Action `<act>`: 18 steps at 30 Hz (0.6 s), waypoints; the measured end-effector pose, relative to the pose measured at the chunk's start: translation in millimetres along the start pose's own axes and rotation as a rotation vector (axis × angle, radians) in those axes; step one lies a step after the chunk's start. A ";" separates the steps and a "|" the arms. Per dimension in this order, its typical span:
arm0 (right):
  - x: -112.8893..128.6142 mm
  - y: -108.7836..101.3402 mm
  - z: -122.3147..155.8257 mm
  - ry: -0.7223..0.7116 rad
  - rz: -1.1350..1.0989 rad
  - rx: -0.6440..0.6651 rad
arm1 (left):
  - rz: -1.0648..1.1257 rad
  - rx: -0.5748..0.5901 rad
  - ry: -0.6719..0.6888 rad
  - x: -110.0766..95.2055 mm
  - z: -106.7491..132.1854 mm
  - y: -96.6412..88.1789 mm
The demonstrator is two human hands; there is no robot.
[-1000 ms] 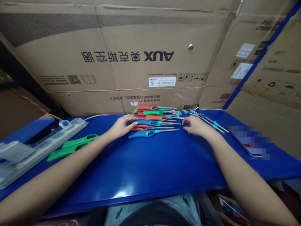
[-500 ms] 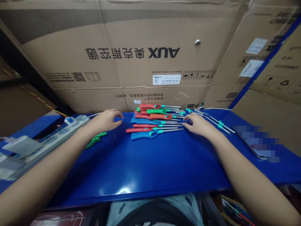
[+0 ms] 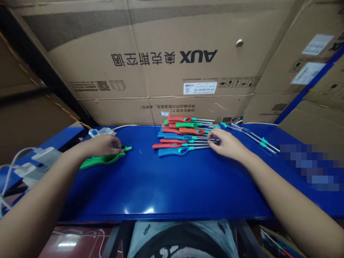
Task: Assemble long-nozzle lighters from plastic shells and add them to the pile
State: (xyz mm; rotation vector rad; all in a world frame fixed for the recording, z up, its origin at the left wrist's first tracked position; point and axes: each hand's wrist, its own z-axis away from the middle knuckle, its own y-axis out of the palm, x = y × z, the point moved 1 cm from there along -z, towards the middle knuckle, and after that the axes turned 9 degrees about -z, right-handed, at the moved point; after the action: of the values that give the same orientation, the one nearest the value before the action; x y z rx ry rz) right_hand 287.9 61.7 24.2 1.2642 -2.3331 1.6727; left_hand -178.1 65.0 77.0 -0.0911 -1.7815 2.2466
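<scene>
My left hand (image 3: 110, 145) is at the left, its fingers curled round the end of a green lighter handle (image 3: 126, 148). Another green handle (image 3: 103, 162) lies just below it, partly hidden by my wrist. My right hand (image 3: 225, 141) rests at the metal barrels of a pile of long-necked lighters, thumb and fingers apart with barrels showing between them. The pile holds several red, blue, green and orange ones, such as the blue lighter (image 3: 173, 152) in front and the orange lighter (image 3: 191, 131). Right of that hand lie loose metal barrels (image 3: 252, 136) with teal pieces.
A large cardboard box (image 3: 166, 32) stands behind the blue table (image 3: 161, 190). White plugs (image 3: 47, 156) and cables are at the left edge. A small numbered label (image 3: 165, 114) is behind the pile. Tiny white bits (image 3: 140, 151) lie between the hands.
My left hand has moved left and down to the green handles, its fingers now curled there. My right hand stays by the barrels. The view has shifted left.
</scene>
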 end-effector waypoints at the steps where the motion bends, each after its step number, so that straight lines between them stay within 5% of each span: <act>1: 4.0 3.9 0.4 -0.068 -0.012 0.052 | 0.002 0.012 0.000 -0.3 -0.9 1.8; 5: 13.1 23.7 0.8 -0.157 0.072 0.170 | 0.003 0.022 0.009 1.8 -7.2 6.0; 13: 9.7 44.9 -3.6 0.042 0.107 0.092 | -0.023 -0.020 0.053 11.6 -19.6 9.6; 18: 9.3 47.2 -5.8 0.096 0.089 0.046 | -0.073 -0.202 0.064 -1.7 -16.5 0.3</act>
State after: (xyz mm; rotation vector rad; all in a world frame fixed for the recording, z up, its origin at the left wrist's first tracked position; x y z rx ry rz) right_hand 250.7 65.8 -6.6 1.0756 -2.3416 1.7803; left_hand -173.0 80.0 72.5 -0.1335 -1.9395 1.9871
